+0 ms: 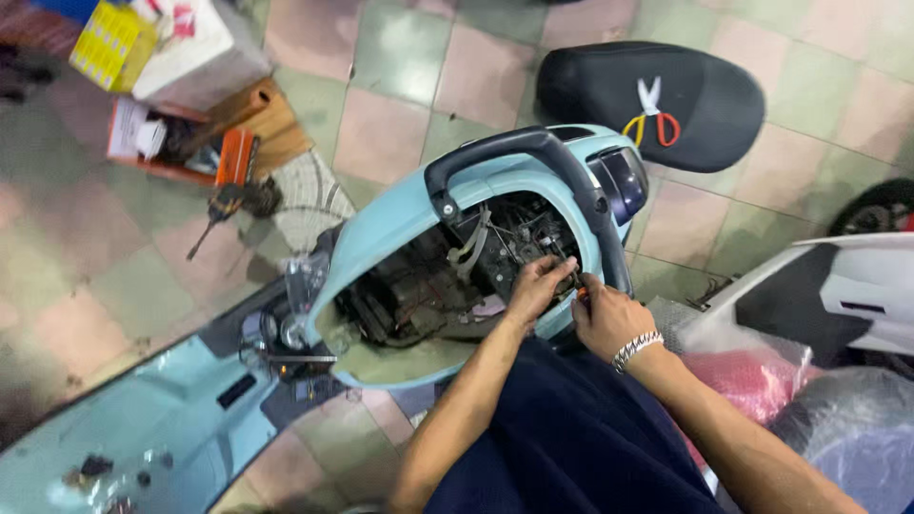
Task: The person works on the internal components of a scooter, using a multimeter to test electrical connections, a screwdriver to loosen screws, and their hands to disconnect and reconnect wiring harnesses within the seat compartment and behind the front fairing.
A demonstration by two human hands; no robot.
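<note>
Fingers (557, 269) of the left hand (535, 290) pinch wiring (519, 249) inside the open scooter body (400, 224); the right hand (602, 319) is clenched on a small orange-handled tool (581, 294) beside the black grab rail (571, 181). Good practice: steady the wiring, keep the tool tip visible. Scissors (650, 112) lie on the detached seat (652, 105).
</note>
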